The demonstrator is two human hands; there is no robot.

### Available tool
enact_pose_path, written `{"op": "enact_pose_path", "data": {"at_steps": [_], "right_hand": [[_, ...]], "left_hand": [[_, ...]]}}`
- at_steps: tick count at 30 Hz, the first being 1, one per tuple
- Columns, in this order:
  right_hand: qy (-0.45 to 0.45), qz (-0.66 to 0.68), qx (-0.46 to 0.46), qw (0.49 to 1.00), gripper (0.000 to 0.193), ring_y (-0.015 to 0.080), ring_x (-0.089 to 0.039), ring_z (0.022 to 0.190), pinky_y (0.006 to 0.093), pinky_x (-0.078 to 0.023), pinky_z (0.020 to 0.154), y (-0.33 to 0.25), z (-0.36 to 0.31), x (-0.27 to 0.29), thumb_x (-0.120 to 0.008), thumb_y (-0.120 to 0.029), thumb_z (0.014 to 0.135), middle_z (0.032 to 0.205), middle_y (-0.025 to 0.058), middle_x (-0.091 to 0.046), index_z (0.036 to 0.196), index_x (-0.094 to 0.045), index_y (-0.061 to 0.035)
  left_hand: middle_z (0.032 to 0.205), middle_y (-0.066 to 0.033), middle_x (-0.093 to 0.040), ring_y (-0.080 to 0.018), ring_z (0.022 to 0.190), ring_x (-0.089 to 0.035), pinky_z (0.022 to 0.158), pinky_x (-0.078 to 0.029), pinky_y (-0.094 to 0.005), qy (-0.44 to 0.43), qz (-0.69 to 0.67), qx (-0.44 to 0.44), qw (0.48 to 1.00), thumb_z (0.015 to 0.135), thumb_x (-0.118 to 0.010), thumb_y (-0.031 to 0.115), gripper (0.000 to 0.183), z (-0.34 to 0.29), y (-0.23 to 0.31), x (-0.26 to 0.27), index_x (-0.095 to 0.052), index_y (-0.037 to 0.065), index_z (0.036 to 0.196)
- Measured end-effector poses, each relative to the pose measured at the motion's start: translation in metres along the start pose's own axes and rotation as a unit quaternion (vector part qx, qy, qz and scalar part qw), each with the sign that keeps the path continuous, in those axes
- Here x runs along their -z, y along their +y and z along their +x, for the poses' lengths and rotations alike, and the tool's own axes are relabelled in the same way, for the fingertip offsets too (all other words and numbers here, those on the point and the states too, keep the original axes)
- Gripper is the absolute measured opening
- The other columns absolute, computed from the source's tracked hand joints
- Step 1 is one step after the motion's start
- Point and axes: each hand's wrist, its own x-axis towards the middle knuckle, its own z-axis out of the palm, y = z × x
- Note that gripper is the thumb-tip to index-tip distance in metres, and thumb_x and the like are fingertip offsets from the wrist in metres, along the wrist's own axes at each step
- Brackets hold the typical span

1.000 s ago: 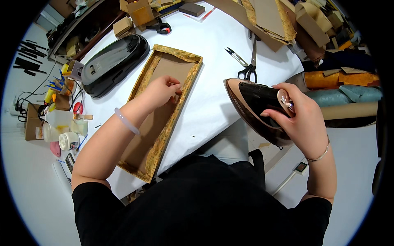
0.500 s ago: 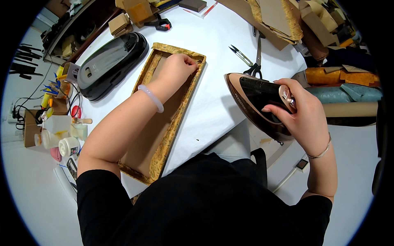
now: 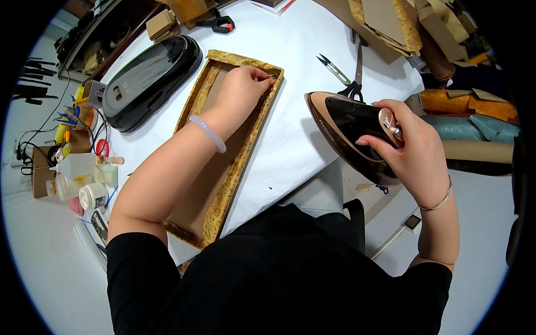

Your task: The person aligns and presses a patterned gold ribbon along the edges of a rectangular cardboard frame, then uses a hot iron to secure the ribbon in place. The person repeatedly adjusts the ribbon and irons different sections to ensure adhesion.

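A long shallow box (image 3: 228, 200), covered in golden patterned fabric or paper with a plain brown floor inside, lies slanted on the white table. My left hand (image 3: 244, 89) reaches into it, with thumb and fingers pinched together at the far right inner corner. Whether the pinch holds the covering or some small piece there is too small to make out. My left forearm hides part of the box's left side. Off to the right, my right hand (image 3: 416, 151) is wrapped round the handle of a black and bronze clothes iron (image 3: 352, 125), held up tilted over the table's edge.
Beyond the iron lie black scissors (image 3: 352, 89) and thread snips (image 3: 333, 68). A dark oblong appliance (image 3: 151, 84) stands left of the box, near a black clamp (image 3: 218, 23). Jars (image 3: 93, 196) crowd the left edge. Cardboard pieces and material rolls (image 3: 458, 128) sit at right.
The view has shifted slightly. My left fingers have moved a little within the same corner of the box. My right hand keeps the iron in about the same place.
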Motion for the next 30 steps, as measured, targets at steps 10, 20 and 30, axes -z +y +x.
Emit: {"op": "enact_pose_path", "data": {"at_steps": [10,20,30], "right_hand": [[0.013,-0.003,0.007,1.0,0.051,0.0339,-0.075,0.077,0.0369,-0.06,0.069,0.007,-0.008,-0.004,-0.093,-0.033,0.084,0.089,0.0148,-0.075,0.121,-0.069,-0.0071],[0.017,-0.008,-0.002,1.0,0.05,0.0356,-0.074,0.079,0.0379,-0.059,0.07,0.01,-0.023,0.006,-0.093,-0.031,0.085,0.09,0.0149,-0.075,0.12,-0.068,-0.0063],[0.006,-0.034,0.006,0.999,0.05,0.0371,-0.075,0.082,0.0406,-0.06,0.071,0.01,0.002,-0.002,-0.09,-0.037,0.087,0.091,0.0175,-0.077,0.117,-0.068,-0.0043]], "left_hand": [[0.085,-0.0073,-0.077,-0.0146,0.074,-0.068,0.071,-0.055,-0.034,-0.021,0.031,-0.007,0.999,0.096,-0.078,0.021,0.021,0.012,-0.002,-0.006,-0.081,0.0,0.101],[0.092,-0.0051,-0.073,-0.0129,0.077,-0.066,0.07,-0.056,-0.0287,-0.01,-0.028,-0.022,0.999,0.101,-0.079,0.023,0.027,0.015,-0.019,-0.005,-0.07,-0.001,0.109],[0.085,-0.0058,-0.074,-0.0145,0.071,-0.063,0.068,-0.053,-0.034,-0.113,0.105,0.071,0.985,0.097,-0.084,0.044,0.042,0.018,0.005,0.013,-0.081,0.002,0.106]]}}
